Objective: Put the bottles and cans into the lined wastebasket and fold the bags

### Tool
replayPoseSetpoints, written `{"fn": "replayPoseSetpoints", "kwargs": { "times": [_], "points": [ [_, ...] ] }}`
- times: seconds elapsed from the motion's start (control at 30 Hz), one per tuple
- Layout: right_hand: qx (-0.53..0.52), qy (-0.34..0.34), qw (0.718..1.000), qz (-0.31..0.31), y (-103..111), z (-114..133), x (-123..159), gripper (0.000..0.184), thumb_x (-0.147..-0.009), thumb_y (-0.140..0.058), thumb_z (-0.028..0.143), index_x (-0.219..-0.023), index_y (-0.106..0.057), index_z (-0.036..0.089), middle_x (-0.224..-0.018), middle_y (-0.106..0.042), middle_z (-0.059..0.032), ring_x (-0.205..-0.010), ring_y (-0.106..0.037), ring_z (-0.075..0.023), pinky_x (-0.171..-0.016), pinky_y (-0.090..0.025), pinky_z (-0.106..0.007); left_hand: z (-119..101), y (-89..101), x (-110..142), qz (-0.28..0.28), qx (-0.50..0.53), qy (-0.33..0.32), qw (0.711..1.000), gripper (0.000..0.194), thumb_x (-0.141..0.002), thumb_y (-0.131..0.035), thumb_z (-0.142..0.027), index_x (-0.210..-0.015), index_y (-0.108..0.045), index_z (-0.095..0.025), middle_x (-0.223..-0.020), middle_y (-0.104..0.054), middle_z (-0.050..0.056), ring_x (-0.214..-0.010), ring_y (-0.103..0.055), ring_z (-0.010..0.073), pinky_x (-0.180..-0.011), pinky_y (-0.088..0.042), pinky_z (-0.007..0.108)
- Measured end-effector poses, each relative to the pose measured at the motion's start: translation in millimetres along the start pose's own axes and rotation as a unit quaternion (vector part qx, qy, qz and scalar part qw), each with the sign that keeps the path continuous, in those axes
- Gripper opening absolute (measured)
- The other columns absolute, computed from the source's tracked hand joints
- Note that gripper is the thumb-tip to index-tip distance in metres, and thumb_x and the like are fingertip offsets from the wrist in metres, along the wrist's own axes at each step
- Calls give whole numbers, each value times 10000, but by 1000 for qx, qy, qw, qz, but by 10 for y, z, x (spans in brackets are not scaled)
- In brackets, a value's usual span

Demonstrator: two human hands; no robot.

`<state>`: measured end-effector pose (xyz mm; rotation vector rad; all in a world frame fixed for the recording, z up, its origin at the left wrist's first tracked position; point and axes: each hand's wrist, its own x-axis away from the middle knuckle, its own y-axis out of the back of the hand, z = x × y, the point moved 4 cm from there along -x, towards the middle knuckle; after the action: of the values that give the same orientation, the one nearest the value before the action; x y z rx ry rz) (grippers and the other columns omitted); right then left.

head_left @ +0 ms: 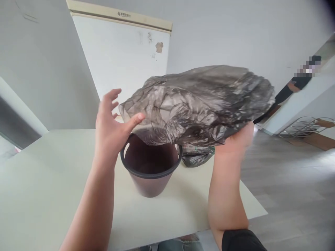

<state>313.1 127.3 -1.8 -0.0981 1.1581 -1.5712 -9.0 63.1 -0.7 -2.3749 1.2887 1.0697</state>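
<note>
Holding up plastic bag (188, 108): right hand (239, 137), fingers hidden, closure cannot be told
Left hand (111, 122): fingers spread at bag's left end
Bag: aloft above bin (151, 185)
Appliance trim (146, 21): logo (124, 14), lettering illegible

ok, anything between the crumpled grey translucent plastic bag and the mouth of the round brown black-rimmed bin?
Nothing visible. The bag overlaps the bin's far rim in view. The left hand, fingers spread, is at the bag's left end; a second dark plastic bag sits behind the bin, outside its mouth.
</note>
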Motion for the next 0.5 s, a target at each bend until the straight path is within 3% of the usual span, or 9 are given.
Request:
{"fn": "replayPoseSetpoints", "kwargs": {
  "times": [0.07,0.17,0.23,0.33,0.43,0.5],
  "points": [
    [-64,14,998,-6,20,41,2,195,-909,-505,245,-770,-641,255,-835,-707,-53,-1017,-711,-244,-940,-617,-406,27,-73,4,69,-15,37,997,779,-705,-989,-491,-1393,-667,-319,-1403,-709,110,-1326,-669,380,-1110,-562,575],
    [-101,-7,995,-10,77,36,-56,190,-882,-506,187,-760,-636,254,-841,-702,-47,-1010,-711,-245,-943,-614,-426,-76,-130,57,117,-12,55,991,279,-881,-844,-454,-1050,-793,-238,-957,-782,65,-965,-757,280,-930,-627,456],
    [-92,-25,995,-5,116,1,-127,166,-866,-517,195,-771,-642,247,-843,-702,-48,-1008,-706,-246,-948,-613,-424,-220,-105,101,81,19,32,996,217,-960,-758,-426,-869,-766,-229,-796,-718,25,-799,-713,208,-785,-618,366],
    [-57,-59,997,8,155,-95,-216,162,-892,-528,289,-792,-640,229,-862,-698,-61,-1004,-693,-247,-944,-613,-406,-368,-30,151,11,135,21,991,285,-1017,-699,-437,-814,-685,-238,-653,-566,-19,-563,-564,122,-501,-488,272],
    [40,-117,992,-34,262,-232,-265,164,-878,-600,354,-796,-614,213,-823,-652,-44,-899,-664,-228,-855,-615,-379,-372,32,153,0,213,44,976,310,-1016,-717,-450,-799,-652,-239,-572,-441,-42,-433,-412,89,-353,-338,254],
    [157,-133,977,-51,365,-285,-303,205,-858,-669,403,-822,-602,212,-830,-623,-33,-880,-646,-229,-805,-607,-382,-351,73,133,4,236,51,970,329,-1003,-743,-447,-771,-650,-232,-556,-436,-40,-426,-415,87,-340,-346,250]
  ]
}}
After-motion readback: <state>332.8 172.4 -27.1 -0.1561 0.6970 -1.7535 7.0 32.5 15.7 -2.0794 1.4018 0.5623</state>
